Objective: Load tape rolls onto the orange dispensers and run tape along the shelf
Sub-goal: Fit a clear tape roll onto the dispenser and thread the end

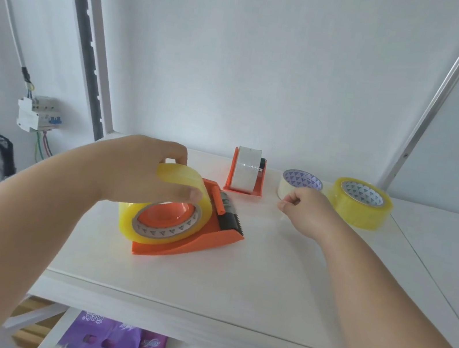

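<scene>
Left hand: the left hand (143, 171) sat left of centre, fingers curled over the top of the yellow tape roll (164, 208) and gripping it, thumb tip showing on the near face.
Yellow tape roll: it stood upright on the hub of the near orange dispenser (190, 240), its core ringing the orange hub, at centre frame.
Near orange dispenser: it rested on the white shelf (234, 281), with its dark toothed cutter (231, 219) at the right end.
Right hand: the right hand (306, 214) was right of centre, fingers curled in, thumb and forefinger pinched together; whether anything lay between them could not be told.
Far orange dispenser: a second orange dispenser (246, 173) stood at the back by the wall, loaded with a clear roll.
Loose rolls: a pale roll (301, 184) lay flat just behind the right hand; a wider yellow roll (360, 203) lay flat to its right.
Upper left: a circuit breaker (39, 116) hung with coloured wires.
Bottom edge: purple packets (115, 343) lay on the lower level.
</scene>
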Demonstrator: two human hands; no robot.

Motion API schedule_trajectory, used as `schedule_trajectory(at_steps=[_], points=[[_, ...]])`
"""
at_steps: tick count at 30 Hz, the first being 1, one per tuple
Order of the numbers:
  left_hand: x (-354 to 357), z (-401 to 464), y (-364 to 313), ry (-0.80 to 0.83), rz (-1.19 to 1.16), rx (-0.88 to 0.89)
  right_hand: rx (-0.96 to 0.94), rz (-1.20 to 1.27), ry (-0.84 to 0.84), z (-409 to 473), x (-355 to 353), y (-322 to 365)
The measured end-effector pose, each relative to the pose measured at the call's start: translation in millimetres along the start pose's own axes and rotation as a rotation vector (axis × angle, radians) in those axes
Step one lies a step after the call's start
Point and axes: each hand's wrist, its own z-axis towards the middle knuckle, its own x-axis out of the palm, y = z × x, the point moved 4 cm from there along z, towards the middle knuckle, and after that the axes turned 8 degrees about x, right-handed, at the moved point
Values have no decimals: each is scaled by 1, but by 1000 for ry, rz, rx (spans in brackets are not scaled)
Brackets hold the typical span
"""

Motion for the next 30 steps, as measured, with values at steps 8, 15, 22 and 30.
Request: schedule_trajectory(at_steps=[8,15,22,30], points=[[0,3,13,-28,-4,-39,53,-8,-73,5,2,-10],[-4,-3,8,-53,41,-85,106,18,-132,10,-2,-22],[-6,-5,19,-77,95,-119,121,50,-237,14,-9,-27],[-6,-9,20,-103,17,-140,-46,187,-343,-1,-26,6]])
